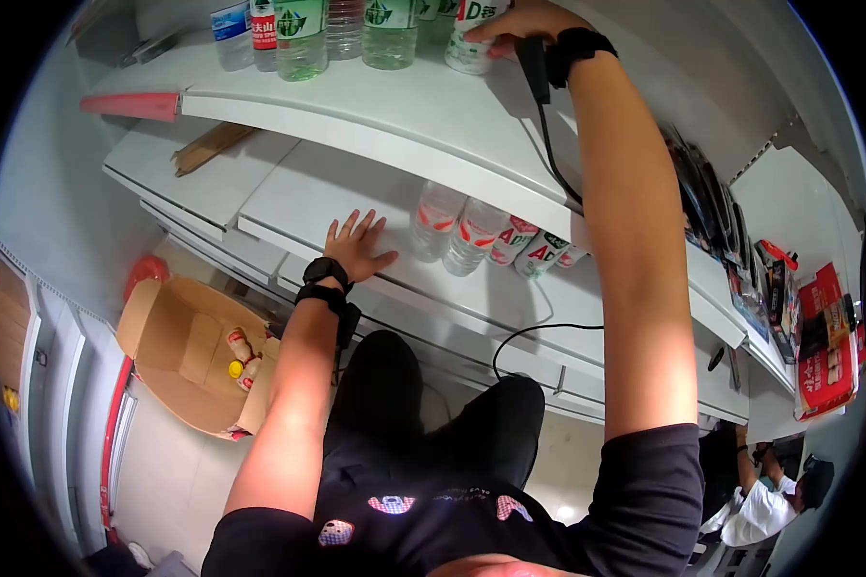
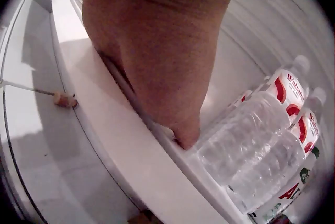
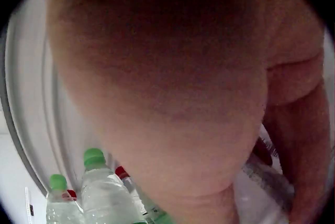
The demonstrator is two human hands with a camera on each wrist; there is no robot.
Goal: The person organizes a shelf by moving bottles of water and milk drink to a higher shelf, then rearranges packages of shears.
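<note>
On the upper shelf [image 1: 385, 111], my right hand [image 1: 534, 23] grips a white AD-labelled drink bottle [image 1: 467, 56] at the right end of a bottle row. In the right wrist view the back of the hand hides most of that bottle. My left hand [image 1: 358, 252] rests with spread fingers on the lower shelf [image 1: 293, 197], near its front edge. To its right stand clear water bottles [image 1: 470, 240] with red-marked labels, then white AD bottles [image 1: 541, 255]. The left wrist view shows these clear bottles [image 2: 246, 140] close beside the thumb.
Several green-labelled water bottles [image 1: 390, 38] line the upper shelf. An open cardboard box [image 1: 188, 356] with small bottles stands on the floor at left. Dark packets [image 1: 702, 192] and a red box [image 1: 823, 346] sit at right. A black cable [image 1: 548, 328] hangs across the shelves. Another person [image 1: 765, 505] is at lower right.
</note>
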